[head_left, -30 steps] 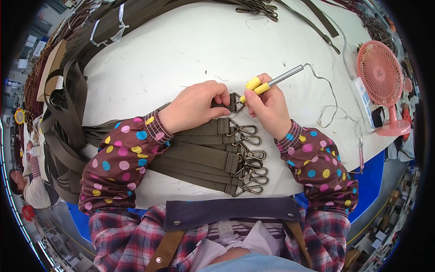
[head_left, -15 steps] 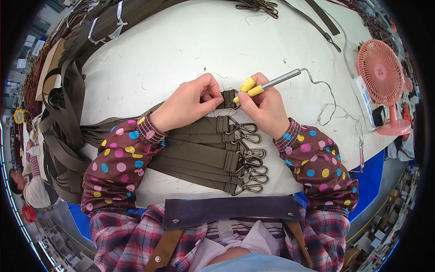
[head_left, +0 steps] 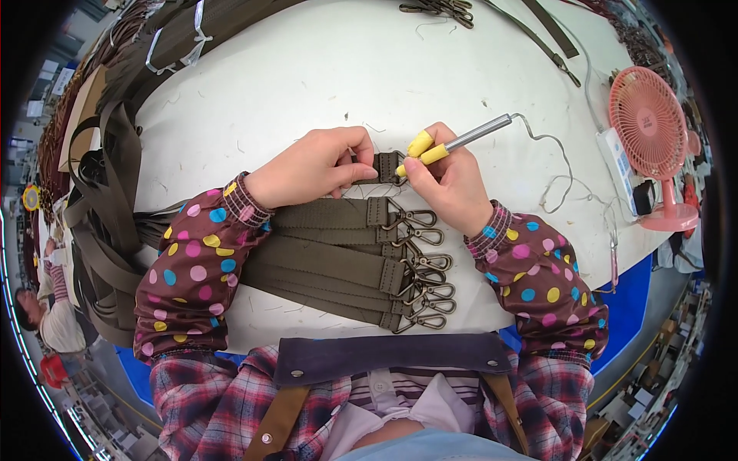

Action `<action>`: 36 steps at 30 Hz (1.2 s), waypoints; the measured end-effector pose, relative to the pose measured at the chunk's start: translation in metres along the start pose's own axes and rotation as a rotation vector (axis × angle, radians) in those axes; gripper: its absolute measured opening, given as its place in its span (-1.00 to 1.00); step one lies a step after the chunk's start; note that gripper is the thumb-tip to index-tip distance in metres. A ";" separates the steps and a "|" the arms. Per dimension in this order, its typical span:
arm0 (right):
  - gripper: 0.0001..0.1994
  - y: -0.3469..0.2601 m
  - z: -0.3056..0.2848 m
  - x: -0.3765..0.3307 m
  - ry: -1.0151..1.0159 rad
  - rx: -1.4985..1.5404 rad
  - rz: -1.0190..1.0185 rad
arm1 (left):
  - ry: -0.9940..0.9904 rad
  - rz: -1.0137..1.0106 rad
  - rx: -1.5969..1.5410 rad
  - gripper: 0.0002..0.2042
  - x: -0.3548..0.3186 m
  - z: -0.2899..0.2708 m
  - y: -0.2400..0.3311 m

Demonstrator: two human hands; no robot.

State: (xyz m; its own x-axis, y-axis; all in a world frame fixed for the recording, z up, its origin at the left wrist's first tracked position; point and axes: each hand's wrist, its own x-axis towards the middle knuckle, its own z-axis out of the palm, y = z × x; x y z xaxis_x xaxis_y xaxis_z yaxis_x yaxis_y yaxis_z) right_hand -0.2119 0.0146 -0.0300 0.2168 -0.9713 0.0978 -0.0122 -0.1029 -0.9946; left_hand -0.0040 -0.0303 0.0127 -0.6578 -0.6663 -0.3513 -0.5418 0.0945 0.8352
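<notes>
My left hand (head_left: 319,165) is closed, its thumb and index finger pinching a dark olive webbing strap (head_left: 388,165) just behind its stitched end. In my right hand (head_left: 453,184) is a corded pen-shaped tool (head_left: 478,133) with a silver barrel and yellow grip, its tip against or very near the strap end. Yellow wrapping (head_left: 420,143) covers my right index fingertip. Below my hands lies a fanned row of similar straps (head_left: 330,257), with metal swivel hooks (head_left: 423,265) at their right ends. Any hook on the held strap is mostly hidden by my right fingers.
A pink fan (head_left: 647,123) and a white power strip (head_left: 615,165) stand at the right of the white table (head_left: 254,100). Bundled webbing (head_left: 115,169) hangs over the left side. More hooks (head_left: 438,9) lie at the far edge. Another person (head_left: 58,319) is far left.
My left hand has slid slightly left and its fingers have shifted on the strap, baring more of the strap end. My right hand and the tool have barely moved.
</notes>
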 end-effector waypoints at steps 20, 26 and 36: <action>-0.83 -0.013 0.002 0.000 -0.041 -0.242 0.020 | 0.050 0.015 -0.244 -0.91 -0.001 0.007 -0.011; -0.82 -0.012 0.003 0.000 -0.035 -0.274 0.009 | 0.060 0.027 -0.227 -0.91 -0.002 0.007 -0.011; -0.81 -0.013 0.004 0.001 -0.036 -0.293 0.014 | 0.095 0.025 -0.221 -0.92 -0.002 0.008 -0.009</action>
State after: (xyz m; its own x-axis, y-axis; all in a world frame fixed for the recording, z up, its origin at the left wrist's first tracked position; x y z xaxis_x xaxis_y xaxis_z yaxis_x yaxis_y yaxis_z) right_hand -0.2077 0.0158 -0.0171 0.2486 -0.9655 0.0775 -0.2953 -0.1518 -0.9433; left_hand -0.0019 -0.0241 0.0025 -0.6116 -0.7334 -0.2967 -0.3913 -0.0455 0.9191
